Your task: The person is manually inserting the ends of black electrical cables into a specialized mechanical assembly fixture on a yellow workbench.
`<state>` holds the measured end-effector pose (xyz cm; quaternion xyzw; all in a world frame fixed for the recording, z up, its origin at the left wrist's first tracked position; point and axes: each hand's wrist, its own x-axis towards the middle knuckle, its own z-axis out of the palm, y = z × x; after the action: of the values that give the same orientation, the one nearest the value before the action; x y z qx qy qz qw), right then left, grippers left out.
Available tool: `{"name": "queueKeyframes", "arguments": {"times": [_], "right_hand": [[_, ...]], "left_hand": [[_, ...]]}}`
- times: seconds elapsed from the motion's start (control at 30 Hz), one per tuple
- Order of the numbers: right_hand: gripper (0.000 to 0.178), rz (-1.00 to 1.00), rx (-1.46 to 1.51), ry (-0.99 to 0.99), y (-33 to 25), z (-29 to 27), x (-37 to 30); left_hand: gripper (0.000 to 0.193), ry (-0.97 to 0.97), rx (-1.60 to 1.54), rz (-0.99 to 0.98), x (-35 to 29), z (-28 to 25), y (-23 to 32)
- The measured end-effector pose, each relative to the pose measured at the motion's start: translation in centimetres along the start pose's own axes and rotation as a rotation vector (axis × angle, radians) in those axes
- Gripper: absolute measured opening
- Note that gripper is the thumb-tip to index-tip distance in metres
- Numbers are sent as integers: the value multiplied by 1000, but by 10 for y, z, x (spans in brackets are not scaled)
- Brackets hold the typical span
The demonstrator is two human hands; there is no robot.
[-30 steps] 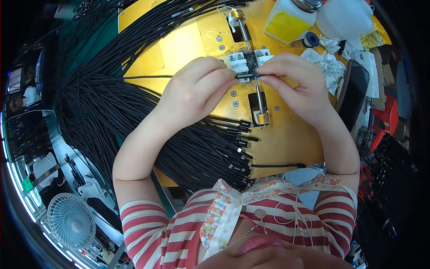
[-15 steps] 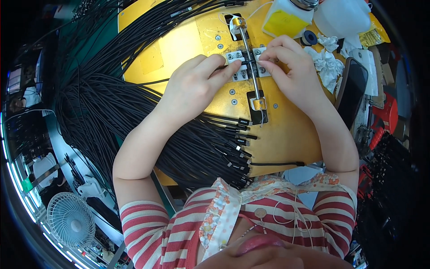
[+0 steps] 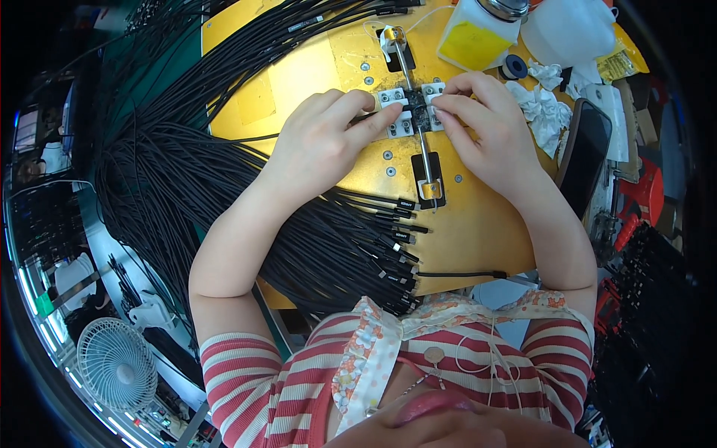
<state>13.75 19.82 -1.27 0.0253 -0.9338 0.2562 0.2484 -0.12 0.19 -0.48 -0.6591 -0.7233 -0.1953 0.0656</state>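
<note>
My left hand (image 3: 321, 145) pinches a black cable (image 3: 258, 139) between thumb and forefinger, over the left metal clamp block (image 3: 401, 128). From there the cable trails left into a large bundle. My right hand (image 3: 493, 127) is closed at the right clamp block (image 3: 432, 89), thumb and forefinger near the cable's line; whatever they grip is too small to make out. Between the blocks lies a dark gap, with an upper metal rod (image 3: 405, 63) and a lower metal rod (image 3: 426, 157) pointing into it. Each rod has a brass-coloured holder at its outer end.
Many black cables (image 3: 224, 179) fan across the left of the yellow plate (image 3: 482, 224), plugs towards me. On the right are a phone (image 3: 586, 145), crumpled tissue (image 3: 541, 112), a small dark spool (image 3: 514, 67) and a jar with a metal lid (image 3: 478, 37). A white fan (image 3: 117, 364) stands lower left.
The two rods have drawn apart, baring the dark gap between the blocks; the lower holder sits nearer me. My right hand has shifted slightly down. My left hand has stayed put.
</note>
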Motion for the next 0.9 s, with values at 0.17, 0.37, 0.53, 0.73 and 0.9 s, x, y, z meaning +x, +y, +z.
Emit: {"name": "queueKeyframes", "arguments": {"times": [0.17, 0.37, 0.53, 0.73, 0.9], "right_hand": [[11, -43, 22, -16, -4, 1, 0], [12, -62, 73, -39, -4, 1, -1], [10, -63, 67, -15, -3, 0, 0], [7, -28, 40, -1, 1, -3, 1], [6, -29, 35, 2, 1, -3, 1]], "left_hand": [[46, 12, -6, 20, 0, -1, -2], [46, -12, -43, 30, -1, -5, -4], [29, -41, -372, -90, 1, -26, -9], [21, -231, -74, -395, -7, -74, -45], [26, -252, 328, -750, -29, -64, -93]]}}
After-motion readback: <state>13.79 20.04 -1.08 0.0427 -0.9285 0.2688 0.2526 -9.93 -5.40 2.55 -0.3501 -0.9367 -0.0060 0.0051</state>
